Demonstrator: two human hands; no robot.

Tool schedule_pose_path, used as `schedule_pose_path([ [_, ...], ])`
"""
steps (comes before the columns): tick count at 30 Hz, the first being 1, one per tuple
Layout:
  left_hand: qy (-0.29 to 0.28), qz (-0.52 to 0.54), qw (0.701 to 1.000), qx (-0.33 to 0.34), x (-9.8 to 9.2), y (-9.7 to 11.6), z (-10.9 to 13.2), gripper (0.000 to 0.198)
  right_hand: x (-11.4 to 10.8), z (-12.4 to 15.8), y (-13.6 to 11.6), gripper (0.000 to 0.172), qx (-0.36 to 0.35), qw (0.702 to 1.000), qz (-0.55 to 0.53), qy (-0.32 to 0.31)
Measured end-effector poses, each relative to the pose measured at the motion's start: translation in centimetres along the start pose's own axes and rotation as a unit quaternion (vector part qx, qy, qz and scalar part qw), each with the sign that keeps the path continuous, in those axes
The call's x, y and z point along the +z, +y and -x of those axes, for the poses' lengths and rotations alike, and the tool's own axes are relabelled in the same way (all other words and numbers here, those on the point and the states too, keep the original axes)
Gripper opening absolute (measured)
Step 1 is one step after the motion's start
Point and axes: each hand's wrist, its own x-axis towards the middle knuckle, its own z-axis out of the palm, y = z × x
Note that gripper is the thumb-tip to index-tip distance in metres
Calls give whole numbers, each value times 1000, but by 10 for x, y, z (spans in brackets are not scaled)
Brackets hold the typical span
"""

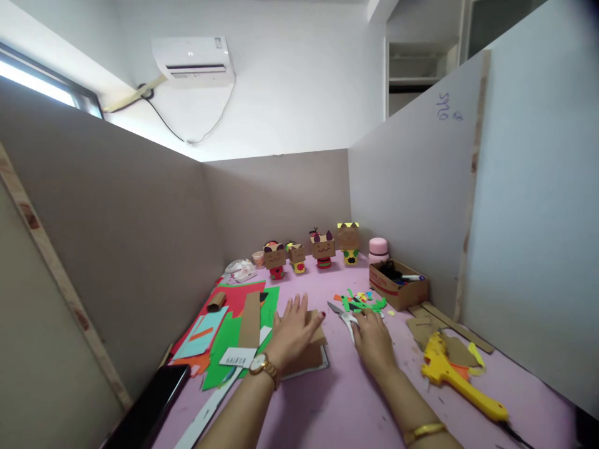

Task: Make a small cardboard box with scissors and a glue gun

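Note:
My left hand (294,330) is over a piece of brown cardboard (318,333), fingers spread, the palm hiding part of it. Beneath that piece, another brown sheet with a pale edge (309,362) shows. To the right, the curled fingers of my right hand (374,340) are on the white handles of a pair of scissors (345,318), whose blades point away to the left. My right hand covers part of the handles. Just beyond it are green, orange and yellow paper scraps (362,304).
Left are coloured paper sheets (219,355), a cardboard strip (250,318) and a black phone (152,405). Cardboard figures (322,249) stand at the back. Right are a cardboard box (397,293), a pink flask (378,251) and a yellow glue gun (458,377) with a cord. Partitions enclose the table.

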Motion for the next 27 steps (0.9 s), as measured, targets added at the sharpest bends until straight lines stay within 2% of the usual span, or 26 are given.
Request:
schedule_pose_path([
  [5, -15, 68, 998, 2, 0, -3, 1, 84, 3, 2, -5, 15, -25, 994, -107, 21],
  [8, -9, 150, 989, -15, -10, -12, 7, 79, 8, 4, -6, 14, -26, 982, -189, 15],
  [11, 27, 259, 964, -51, -20, -31, 20, 80, 15, 4, -8, 17, -9, 958, -287, -6],
  [13, 48, 339, 936, -79, -20, -46, 32, 82, 19, 5, -11, 23, 6, 934, -356, -33],
  [16, 39, 444, 891, -83, -5, -60, 48, 95, 23, 8, -16, 45, 4, 889, -447, -98],
  [19, 7, 529, 847, -50, 17, -64, 56, 123, 23, 13, -21, 90, -26, 840, -514, -171],
  [21, -14, 568, 822, -45, 28, -66, 56, 134, 22, 18, -23, 113, -39, 812, -543, -209],
  [23, -14, 595, 802, -53, 35, -68, 54, 135, 21, 21, -25, 124, -45, 789, -566, -235],
  [27, 32, 644, 761, -64, 36, -67, 45, 124, 16, 21, -29, 128, -33, 754, -605, -253],
])
